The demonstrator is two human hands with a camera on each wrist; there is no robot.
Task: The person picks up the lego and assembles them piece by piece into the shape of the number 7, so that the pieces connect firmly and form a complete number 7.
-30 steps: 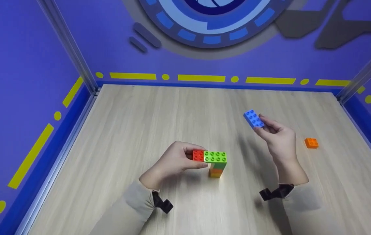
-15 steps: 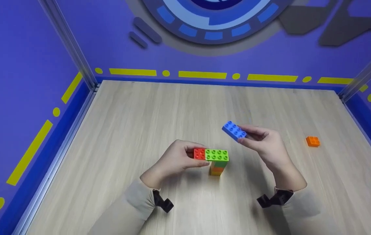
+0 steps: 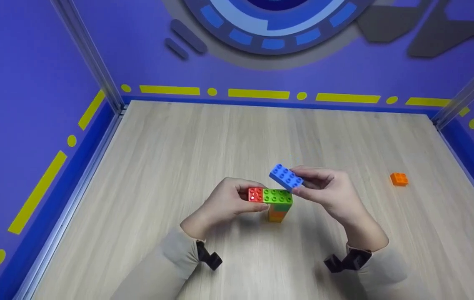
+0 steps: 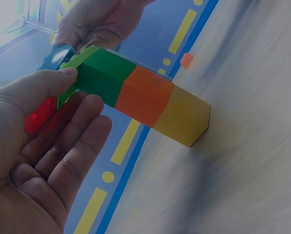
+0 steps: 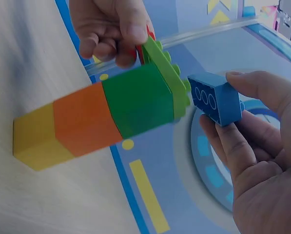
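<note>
A stack stands on the table: a yellow block [image 4: 183,116] at the bottom, then orange [image 4: 144,95], dark green [image 5: 137,100] and a thin light green plate [image 3: 278,196] on top. A red brick [image 3: 255,194] sits at the plate's left end. My left hand [image 3: 228,202] pinches the red brick and the plate's left end between thumb and fingers. My right hand [image 3: 333,191] pinches a blue brick [image 3: 286,177] by its right end, studs up and angled, just above the plate. In the right wrist view a small gap separates the blue brick [image 5: 216,99] from the plate's studs.
A small orange brick [image 3: 399,179] lies on the wooden table [image 3: 203,137] to the right of my right hand. Blue-purple panels with yellow marks [image 3: 258,93] border the table at the back and both sides.
My right hand has brought the blue brick left and nearer, from beyond the stack to above the light green plate, turning it slightly. My left hand keeps its hold on the stack's top.
</note>
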